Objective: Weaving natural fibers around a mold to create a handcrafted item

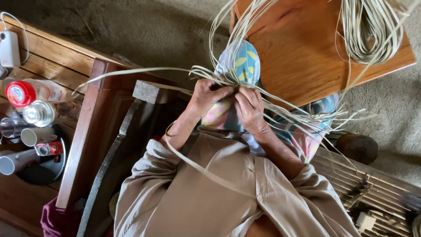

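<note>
Head view: hands pinching pale cane strips; red-lidded jar far left.

The pale cane strips are thin, flat and straw-coloured, gathered into a tight bunch at the centre, over a knee clad in patterned cloth. From that bunch they fan outward: long ones arc toward ten and twelve o'clock, a dense spray splays toward four o'clock, and one broad strip curls down toward six o'clock. The left hand and right hand both pinch the bunch, side by side.
</note>
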